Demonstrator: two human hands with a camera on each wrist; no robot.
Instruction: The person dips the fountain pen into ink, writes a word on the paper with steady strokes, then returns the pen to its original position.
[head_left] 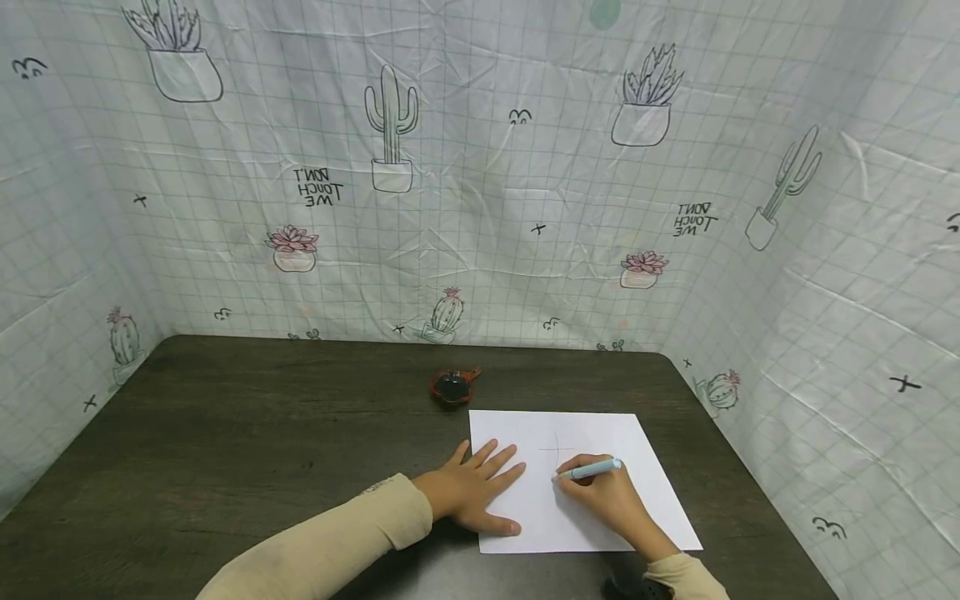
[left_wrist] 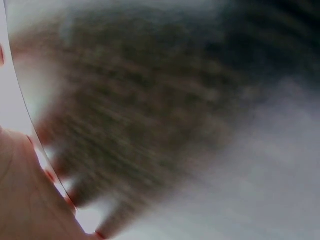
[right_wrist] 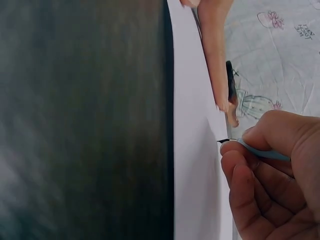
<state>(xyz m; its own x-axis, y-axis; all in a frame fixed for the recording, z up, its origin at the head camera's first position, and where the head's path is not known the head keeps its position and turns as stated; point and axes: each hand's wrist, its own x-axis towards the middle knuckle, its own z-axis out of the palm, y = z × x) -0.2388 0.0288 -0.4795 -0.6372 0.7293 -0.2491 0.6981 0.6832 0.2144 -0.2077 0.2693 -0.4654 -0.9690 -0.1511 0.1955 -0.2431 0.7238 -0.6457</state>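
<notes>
A white sheet of paper lies on the dark table, with a thin vertical curve crossed by a short horizontal line drawn near its upper middle. My right hand pinches a light blue pen, its tip at the lower end of the vertical line. In the right wrist view, thumb and fingers of the right hand curl round the pen, and its dark tip meets the paper. Spread flat, my left hand rests on the left edge of the sheet. The left wrist view shows part of the left hand.
Beyond the sheet, a small red-orange and black object sits on the table; its kind is unclear. A dark item shows partly by the right wrist. Cactus-printed cloth walls the back and sides.
</notes>
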